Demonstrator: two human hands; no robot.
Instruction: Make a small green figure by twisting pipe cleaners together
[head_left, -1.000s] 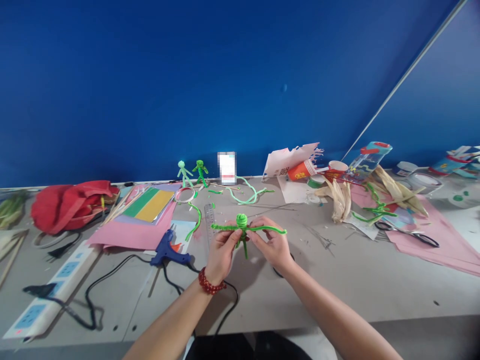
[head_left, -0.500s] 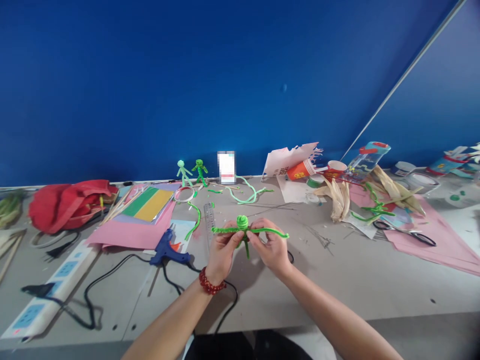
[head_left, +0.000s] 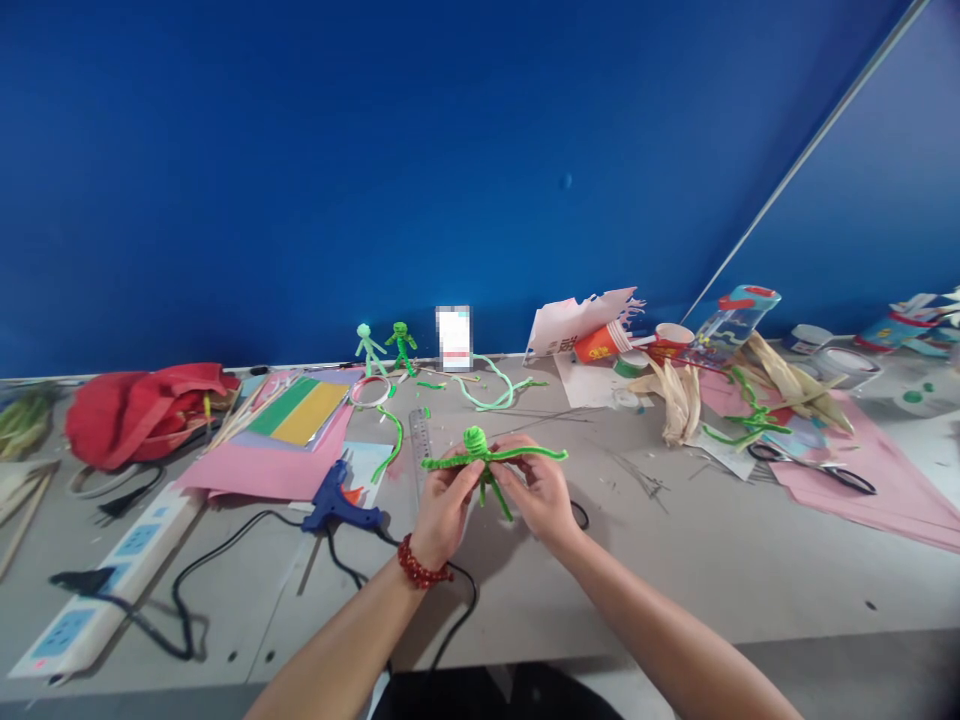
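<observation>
Between my two hands is a green pipe-cleaner figure [head_left: 475, 440] with a coiled round head, two arms stretched sideways and legs hanging below. My left hand [head_left: 448, 505] pinches it just under the head, on the side of the thicker, twisted arm. On the other side, my right hand [head_left: 536, 490] grips the thinner, straight arm close to the body. The thumbs nearly meet at the middle, hiding part of the torso. Behind stand two finished-looking pipe-cleaner figures, one pale green [head_left: 367, 347] and one darker green [head_left: 401, 345].
A blue glue gun [head_left: 337, 505] with its cord lies left, near a white power strip [head_left: 112, 580]. A clear ruler [head_left: 420, 450] is just behind my left hand. Scissors [head_left: 814, 467], corn husks [head_left: 675, 400] and pink paper [head_left: 885, 480] lie right. A phone [head_left: 454, 338] leans on the blue wall.
The figure has tilted and turned in my hands: its head leans slightly left, its legs now show spread apart, and the right-hand arm's tip has dipped and moved left.
</observation>
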